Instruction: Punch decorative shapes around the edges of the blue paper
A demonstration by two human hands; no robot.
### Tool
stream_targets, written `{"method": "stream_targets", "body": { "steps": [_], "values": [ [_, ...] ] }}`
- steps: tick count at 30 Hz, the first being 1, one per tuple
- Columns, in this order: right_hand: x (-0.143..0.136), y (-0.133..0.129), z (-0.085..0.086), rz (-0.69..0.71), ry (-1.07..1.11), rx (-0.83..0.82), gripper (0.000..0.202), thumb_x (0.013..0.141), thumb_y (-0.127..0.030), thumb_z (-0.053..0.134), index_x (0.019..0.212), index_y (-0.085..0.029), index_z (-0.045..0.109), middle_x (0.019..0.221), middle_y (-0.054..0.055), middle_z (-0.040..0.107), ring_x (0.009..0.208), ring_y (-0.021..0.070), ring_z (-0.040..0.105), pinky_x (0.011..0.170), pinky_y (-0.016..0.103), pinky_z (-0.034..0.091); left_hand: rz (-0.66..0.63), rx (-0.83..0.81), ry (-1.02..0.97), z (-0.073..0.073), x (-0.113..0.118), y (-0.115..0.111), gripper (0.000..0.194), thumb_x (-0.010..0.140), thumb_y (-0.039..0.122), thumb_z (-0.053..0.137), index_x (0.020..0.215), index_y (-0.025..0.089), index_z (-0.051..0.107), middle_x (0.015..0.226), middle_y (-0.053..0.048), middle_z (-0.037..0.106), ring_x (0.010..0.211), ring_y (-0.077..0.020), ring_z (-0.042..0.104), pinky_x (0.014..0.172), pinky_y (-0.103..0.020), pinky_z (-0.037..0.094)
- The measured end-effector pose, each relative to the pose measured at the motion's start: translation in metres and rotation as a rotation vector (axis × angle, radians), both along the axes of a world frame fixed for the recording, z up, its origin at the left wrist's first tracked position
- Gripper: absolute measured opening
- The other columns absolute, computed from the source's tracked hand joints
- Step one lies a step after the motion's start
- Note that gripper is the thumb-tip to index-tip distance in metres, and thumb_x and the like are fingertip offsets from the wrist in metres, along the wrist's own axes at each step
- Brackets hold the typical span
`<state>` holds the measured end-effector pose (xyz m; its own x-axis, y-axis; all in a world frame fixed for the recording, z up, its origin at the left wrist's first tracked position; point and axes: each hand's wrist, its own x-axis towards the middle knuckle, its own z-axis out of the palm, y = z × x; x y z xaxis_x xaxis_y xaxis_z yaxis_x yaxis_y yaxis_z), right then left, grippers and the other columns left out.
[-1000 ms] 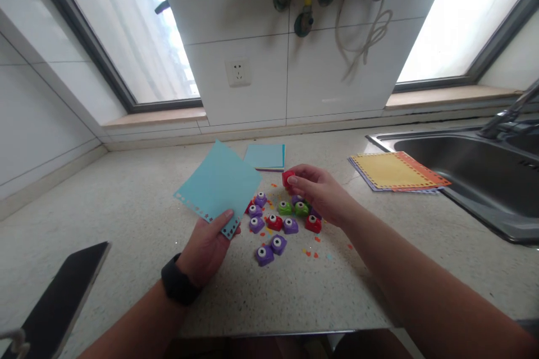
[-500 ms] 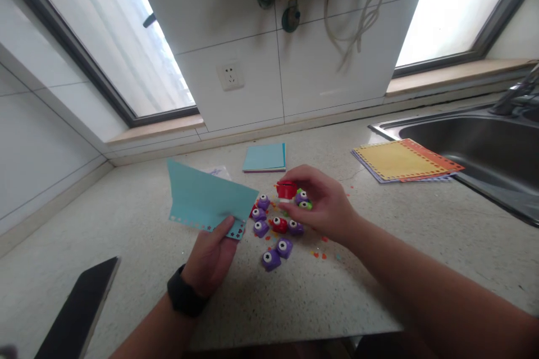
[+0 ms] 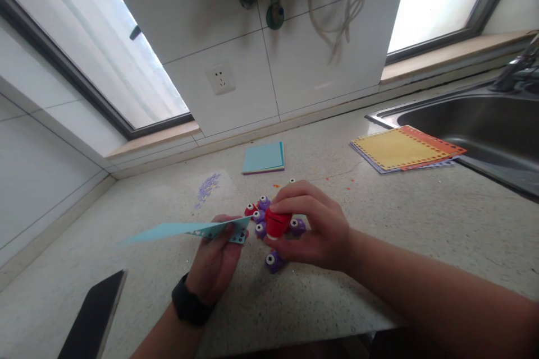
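My left hand pinches a light blue sheet of paper near its right end, thumb on top. Small shapes are punched along the sheet's near edge, and the sheet is tilted almost edge-on to me. Between the thumb and fingers of my right hand is a red craft punch, just right of the paper and apart from it. Around and below it stand several purple punches with white tops, and another red punch. My right hand hides part of this cluster.
A stack of blue paper lies near the wall. Yellow and orange punched sheets rest by the sink. Purple paper bits lie on a pale sheet at the left. A dark flat object is at the near left.
My right hand has brought the red punch left and nearer, toward the paper. The blue sheet has tipped from facing me to almost flat. The view has shifted slightly.
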<state>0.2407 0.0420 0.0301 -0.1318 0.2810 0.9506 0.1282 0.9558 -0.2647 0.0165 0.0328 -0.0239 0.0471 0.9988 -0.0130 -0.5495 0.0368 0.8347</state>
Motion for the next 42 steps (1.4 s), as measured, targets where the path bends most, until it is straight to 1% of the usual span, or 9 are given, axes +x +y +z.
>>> {"method": "stream_targets", "body": {
  "steps": [3, 9, 20, 25, 29, 34, 37, 39, 42],
  "values": [
    [-0.0013, -0.0016, 0.0, 0.02, -0.015, -0.015, 0.042, 0.076, -0.024, 0.085, 0.112, -0.017, 0.064, 0.097, 0.01, 0.07, 0.09, 0.0199, 0.068, 0.079, 0.032, 0.059, 0.034, -0.007, 0.005, 0.0009, 0.0007, -0.0002, 0.006, 0.083, 0.018, 0.078, 0.087, 0.021, 0.075, 0.09, -0.002, 0.074, 0.088, -0.0172, 0.067, 0.077, -0.029, 0.054],
    [-0.0036, -0.0022, -0.0018, 0.021, -0.003, -0.047, 0.042, 0.077, -0.029, 0.085, 0.112, -0.018, 0.064, 0.095, 0.01, 0.072, 0.089, 0.0206, 0.069, 0.079, 0.033, 0.06, -0.008, 0.006, 0.035, 0.002, -0.0007, -0.0008, 0.009, 0.08, 0.023, 0.081, 0.082, 0.019, 0.073, 0.086, -0.004, 0.074, 0.083, -0.0173, 0.066, 0.08, -0.032, 0.054],
    [-0.0041, -0.0036, 0.0008, 0.054, -0.017, -0.06, 0.04, 0.079, -0.031, 0.083, 0.112, -0.016, 0.065, 0.095, 0.01, 0.072, 0.089, 0.0202, 0.069, 0.079, 0.032, 0.059, 0.009, -0.003, 0.061, 0.0056, 0.0006, -0.0023, 0.017, 0.074, 0.025, 0.087, 0.082, 0.02, 0.073, 0.084, -0.003, 0.075, 0.082, -0.0174, 0.066, 0.078, -0.03, 0.054],
    [-0.0048, -0.0024, -0.0008, 0.06, -0.004, -0.075, 0.041, 0.078, -0.03, 0.085, 0.111, -0.017, 0.066, 0.095, 0.01, 0.072, 0.089, 0.0205, 0.069, 0.078, 0.032, 0.059, -0.008, 0.003, 0.064, 0.0055, 0.0002, -0.0025, 0.013, 0.077, 0.023, 0.084, 0.083, 0.019, 0.073, 0.084, -0.004, 0.075, 0.083, -0.0176, 0.067, 0.08, -0.031, 0.054],
    [-0.0044, -0.0026, -0.0007, 0.051, -0.015, -0.082, 0.04, 0.079, -0.032, 0.083, 0.113, -0.019, 0.065, 0.095, 0.009, 0.072, 0.088, 0.0206, 0.069, 0.078, 0.034, 0.059, -0.015, -0.001, 0.053, 0.0046, -0.0002, -0.0029, 0.011, 0.079, 0.023, 0.083, 0.084, 0.019, 0.073, 0.088, -0.004, 0.075, 0.084, -0.0174, 0.067, 0.081, -0.031, 0.054],
    [-0.004, -0.0033, -0.0003, 0.066, -0.021, -0.079, 0.041, 0.077, -0.029, 0.085, 0.11, -0.014, 0.066, 0.095, 0.012, 0.071, 0.089, 0.0205, 0.069, 0.078, 0.031, 0.059, -0.004, 0.003, 0.061, 0.0052, 0.0001, -0.0029, 0.014, 0.077, 0.024, 0.084, 0.083, 0.019, 0.073, 0.087, -0.004, 0.074, 0.083, -0.0177, 0.067, 0.08, -0.031, 0.055],
    [-0.0047, -0.0026, -0.0013, 0.075, -0.029, -0.085, 0.041, 0.077, -0.028, 0.085, 0.111, -0.015, 0.065, 0.095, 0.011, 0.071, 0.089, 0.0201, 0.068, 0.078, 0.03, 0.058, 0.003, 0.003, 0.074, 0.005, 0.0006, -0.0026, 0.016, 0.075, 0.024, 0.086, 0.083, 0.019, 0.074, 0.086, -0.004, 0.075, 0.082, -0.018, 0.068, 0.078, -0.03, 0.055],
    [-0.0053, -0.0013, -0.0027, 0.072, -0.039, -0.098, 0.04, 0.078, -0.029, 0.084, 0.111, -0.016, 0.065, 0.096, 0.01, 0.071, 0.09, 0.0199, 0.068, 0.079, 0.031, 0.058, 0.003, -0.001, 0.089, 0.005, 0.0015, -0.0029, 0.013, 0.076, 0.024, 0.084, 0.082, 0.02, 0.074, 0.084, -0.004, 0.074, 0.083, -0.0192, 0.068, 0.08, -0.031, 0.056],
    [-0.0058, 0.0013, -0.005, 0.054, -0.058, -0.132, 0.039, 0.08, -0.029, 0.081, 0.114, -0.018, 0.065, 0.1, 0.01, 0.071, 0.093, 0.0203, 0.068, 0.081, 0.033, 0.058, 0.024, -0.008, 0.089, 0.0069, 0.0049, -0.0043, 0.008, 0.08, 0.021, 0.081, 0.085, 0.025, 0.075, 0.088, -0.004, 0.074, 0.095, -0.0228, 0.069, 0.088, -0.034, 0.056]
  ]
}}
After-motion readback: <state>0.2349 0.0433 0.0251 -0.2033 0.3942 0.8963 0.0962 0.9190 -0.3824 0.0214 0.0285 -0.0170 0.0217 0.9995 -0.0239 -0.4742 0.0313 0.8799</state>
